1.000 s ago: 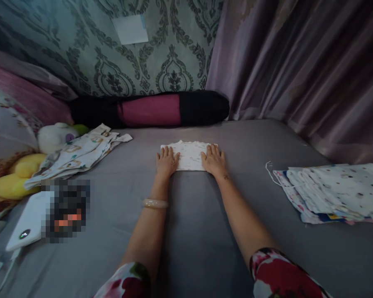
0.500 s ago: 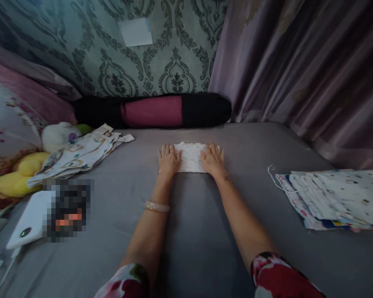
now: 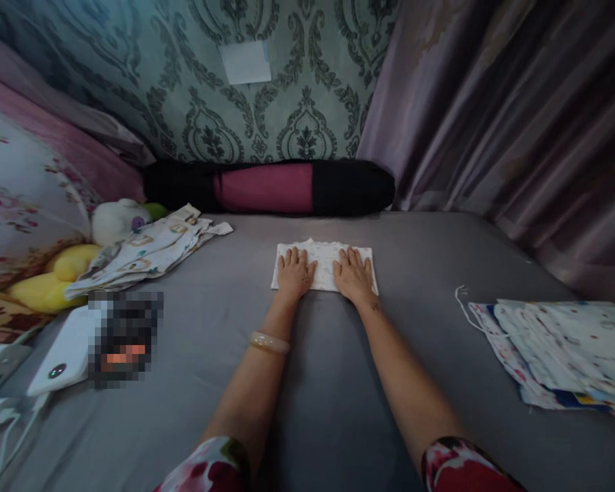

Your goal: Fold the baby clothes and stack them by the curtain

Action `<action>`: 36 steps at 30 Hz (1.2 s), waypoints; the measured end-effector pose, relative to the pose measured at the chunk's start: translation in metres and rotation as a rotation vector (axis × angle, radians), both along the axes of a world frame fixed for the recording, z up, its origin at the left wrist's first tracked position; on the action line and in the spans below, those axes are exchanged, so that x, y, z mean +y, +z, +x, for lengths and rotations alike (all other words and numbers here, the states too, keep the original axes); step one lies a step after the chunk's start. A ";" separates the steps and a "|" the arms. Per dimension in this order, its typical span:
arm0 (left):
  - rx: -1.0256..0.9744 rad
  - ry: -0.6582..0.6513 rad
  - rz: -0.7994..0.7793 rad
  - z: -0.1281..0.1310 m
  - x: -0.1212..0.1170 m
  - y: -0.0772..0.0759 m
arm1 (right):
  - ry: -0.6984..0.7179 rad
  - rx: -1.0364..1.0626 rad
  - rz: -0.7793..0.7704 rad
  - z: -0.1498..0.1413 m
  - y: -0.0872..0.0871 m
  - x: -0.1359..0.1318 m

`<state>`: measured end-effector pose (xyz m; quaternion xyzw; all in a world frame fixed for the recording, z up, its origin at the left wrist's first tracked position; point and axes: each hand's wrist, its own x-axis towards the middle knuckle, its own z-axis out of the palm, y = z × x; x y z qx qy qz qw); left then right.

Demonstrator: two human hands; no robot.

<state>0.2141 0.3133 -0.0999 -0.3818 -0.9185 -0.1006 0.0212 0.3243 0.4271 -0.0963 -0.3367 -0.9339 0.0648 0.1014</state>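
Observation:
A folded white garment with a faint print lies on the grey bed sheet, in the middle of the head view. My left hand rests flat on its left part, fingers spread. On the right part lies my right hand, also flat with the fingers apart. The garment's upper edge is wavy, and parts of it are hidden beneath both palms. Neither hand grips the fabric.
At right is a stack of folded clothes with a white drawstring. Left are loose printed clothes, plush toys, a white power bank with cables and a power strip. A black and pink bolster-shaped bag lies along the wall.
Both hands have shifted inward a little over the garment, so its left and right ends now show beside them. The whole view has turned slightly left.

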 end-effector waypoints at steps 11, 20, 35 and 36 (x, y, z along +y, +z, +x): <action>0.044 -0.065 0.114 0.013 0.006 0.011 | 0.100 0.065 0.015 -0.009 0.009 -0.007; 0.047 -0.090 0.072 0.019 0.012 -0.006 | 0.117 0.031 0.038 -0.011 -0.002 -0.011; -0.050 -0.088 0.120 0.016 0.007 0.016 | 0.140 -0.042 -0.009 -0.029 0.014 -0.013; -0.051 -0.067 0.133 0.013 0.004 0.018 | 0.153 -0.024 -0.001 -0.033 0.014 -0.015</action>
